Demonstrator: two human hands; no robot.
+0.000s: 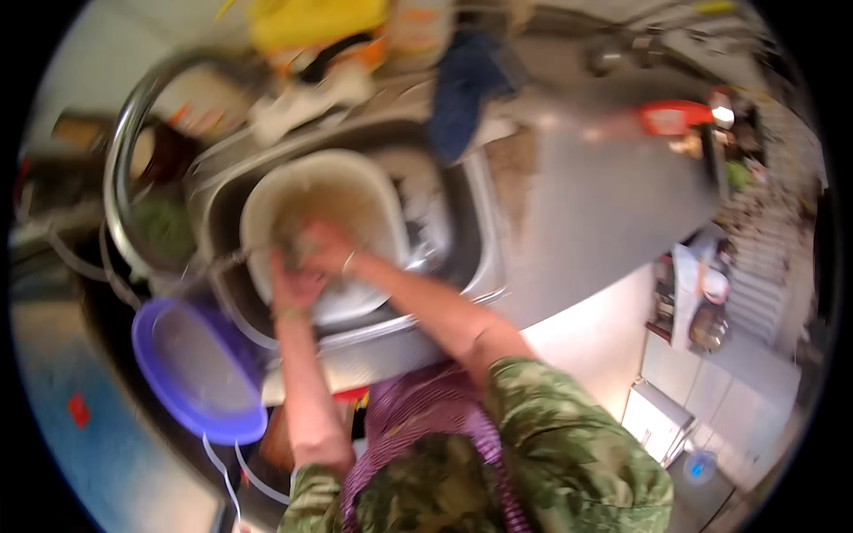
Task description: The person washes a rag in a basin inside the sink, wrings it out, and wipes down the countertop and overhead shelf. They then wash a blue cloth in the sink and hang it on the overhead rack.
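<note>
A white basin of cloudy brownish water sits inside the metal sink. Both of my hands are together over its lower left part, smeared by motion. My left hand is nearer the basin's front rim, its fingers curled. Just above and against it is my right hand, closed, with a thin band on its wrist. A small greyish patch shows between them; its kind cannot be made out. The fingertips are partly hidden.
A curved metal faucet arches left of the sink. A purple basin stands at lower left. A dark blue cloth hangs over the sink's back edge. The metal counter extends right, with a red bottle at its far end.
</note>
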